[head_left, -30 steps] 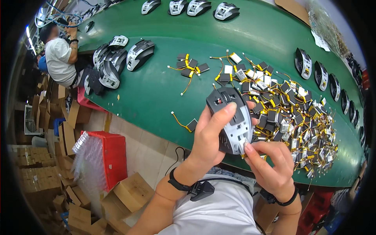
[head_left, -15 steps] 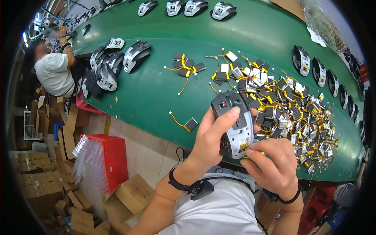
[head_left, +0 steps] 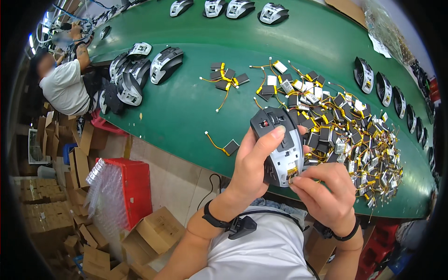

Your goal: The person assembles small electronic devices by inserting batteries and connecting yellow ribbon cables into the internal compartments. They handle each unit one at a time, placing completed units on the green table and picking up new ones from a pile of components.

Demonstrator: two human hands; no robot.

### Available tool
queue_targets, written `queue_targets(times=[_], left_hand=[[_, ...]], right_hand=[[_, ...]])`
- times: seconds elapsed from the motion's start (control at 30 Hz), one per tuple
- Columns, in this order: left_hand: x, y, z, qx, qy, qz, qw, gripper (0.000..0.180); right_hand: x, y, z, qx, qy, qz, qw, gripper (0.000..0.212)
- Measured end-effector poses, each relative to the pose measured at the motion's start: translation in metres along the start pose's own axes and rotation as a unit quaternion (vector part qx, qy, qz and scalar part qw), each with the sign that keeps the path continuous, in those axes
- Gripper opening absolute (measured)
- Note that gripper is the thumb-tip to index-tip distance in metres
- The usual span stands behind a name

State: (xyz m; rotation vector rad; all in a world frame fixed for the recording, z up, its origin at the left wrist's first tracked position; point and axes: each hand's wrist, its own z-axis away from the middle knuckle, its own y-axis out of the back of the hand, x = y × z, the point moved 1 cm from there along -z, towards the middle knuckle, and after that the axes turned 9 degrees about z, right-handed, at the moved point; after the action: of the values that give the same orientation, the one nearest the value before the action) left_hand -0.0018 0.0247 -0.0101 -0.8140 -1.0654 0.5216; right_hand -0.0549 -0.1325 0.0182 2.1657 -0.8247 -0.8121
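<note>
My left hand grips a black and grey computer mouse shell, held underside up above the near edge of the green table. My right hand pinches a small yellow-wired part at the shell's lower end. Just beyond the shell lies a large heap of small batteries with yellow wires. One loose battery lies left of my left hand.
Mouse shells stand in a pile at the left, in a row at the far edge and down the right side. A red crate and cardboard boxes sit on the floor. Another person works at far left.
The shell and both hands have stayed close together. My right hand's fingers have shifted at the shell's lower end. The view has drifted slightly.
</note>
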Motion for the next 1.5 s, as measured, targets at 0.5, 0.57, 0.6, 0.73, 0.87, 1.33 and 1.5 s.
queue_targets(times=[0.5, 0.57, 0.6, 0.73, 0.87, 1.33, 1.5], left_hand=[[0.002, 0.001, -0.008, 0.043, -0.02, 0.056, 0.997, 0.046], [0.0, -0.002, -0.008, 0.052, -0.032, 0.056, 0.997, 0.046], [-0.003, -0.005, -0.009, 0.06, -0.037, 0.053, 0.996, 0.046], [-0.001, -0.003, -0.012, 0.04, -0.038, 0.075, 0.996, 0.047], [0.003, -0.003, -0.008, 0.031, -0.013, 0.048, 0.998, 0.05], [0.015, -0.014, -0.016, -0.045, 0.003, 0.01, 0.999, 0.052], [0.057, -0.044, -0.069, -0.103, -0.007, -0.152, 0.983, 0.044]], right_hand=[[-0.023, -0.013, 0.006, -0.024, -0.014, 0.15, 0.988, 0.034], [-0.031, -0.016, 0.01, -0.031, -0.025, 0.2, 0.979, 0.034], [-0.034, -0.016, 0.009, -0.03, -0.04, 0.212, 0.976, 0.035], [-0.026, -0.016, 0.002, -0.004, -0.034, 0.173, 0.984, 0.032], [-0.013, -0.011, 0.007, 0.021, -0.007, 0.111, 0.994, 0.036], [0.004, 0.003, 0.016, 0.074, -0.214, -0.134, 0.965, 0.032], [0.015, 0.013, 0.032, 0.028, -0.223, -0.097, 0.97, 0.021]])
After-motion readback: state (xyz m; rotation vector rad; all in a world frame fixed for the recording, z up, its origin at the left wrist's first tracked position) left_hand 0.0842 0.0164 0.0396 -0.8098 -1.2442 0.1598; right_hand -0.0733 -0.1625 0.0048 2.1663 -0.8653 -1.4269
